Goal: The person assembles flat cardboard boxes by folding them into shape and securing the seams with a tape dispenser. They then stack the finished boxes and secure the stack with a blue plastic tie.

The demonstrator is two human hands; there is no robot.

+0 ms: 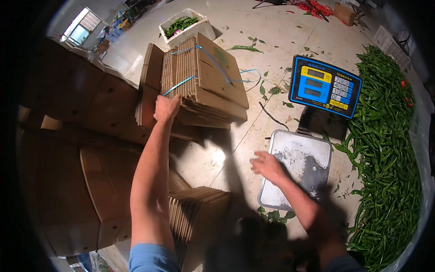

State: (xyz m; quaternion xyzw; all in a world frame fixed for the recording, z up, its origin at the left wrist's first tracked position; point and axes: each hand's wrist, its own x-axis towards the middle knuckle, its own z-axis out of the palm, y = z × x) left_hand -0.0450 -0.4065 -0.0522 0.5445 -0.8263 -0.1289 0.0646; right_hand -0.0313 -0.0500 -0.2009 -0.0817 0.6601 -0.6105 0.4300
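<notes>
A pale floor (249,136) strewn with leaves and stems spreads through the room, with a bright window (82,26) at the upper left. The left hand (167,108) has its fingers curled round the near edge of a bundle of flattened cartons (222,68), grasping the cardboard just beside a blue strap (180,85); whether a finger also hooks the strap cannot be told. The right hand (267,167) is released, fingers loosely bent and apart, with nothing in it, over the left edge of a scale's metal platform (301,152). The bundle stands on the floor left of the scale's blue-rimmed display (324,86), its brown sheets packed on edge, slightly uneven, a green print on the broad face. Behind it, a white foam box (201,31) holds green peppers. A second stack of folded cardboard (199,208) sits nearer the person, large brown cartons (108,181) fill the left side, and a long heap of green peppers (385,158) lies along the right.
</notes>
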